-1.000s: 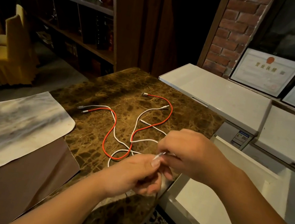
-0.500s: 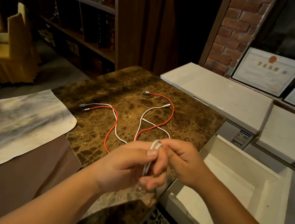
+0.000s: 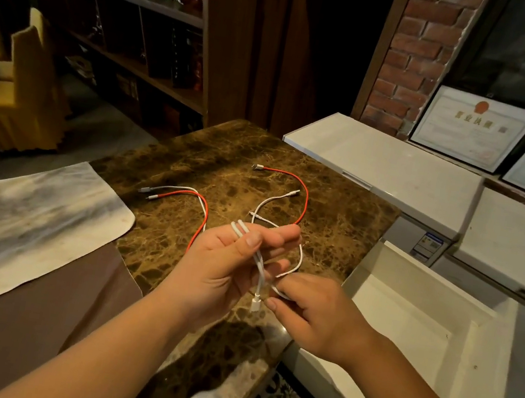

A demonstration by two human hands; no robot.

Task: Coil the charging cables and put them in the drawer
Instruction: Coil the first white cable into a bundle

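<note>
The thin white charging cable point(image 3: 256, 257), light and limp, is held above the brown marble surface point(image 3: 337, 218) in folded loops pinched by the left hand point(image 3: 226, 262); its slack is gripped by the right hand point(image 3: 311, 311). The red cable point(image 3: 304, 202) lies loose beyond; the open white drawer point(image 3: 408, 313) waits alongside.

framed certificate point(image 3: 473, 130) headed 营业执照, other print illegible

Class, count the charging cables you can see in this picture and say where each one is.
3. A white cable is folded in the left hand, guided by the right hand. A red cable and another white cable lie on the marble table.
</note>
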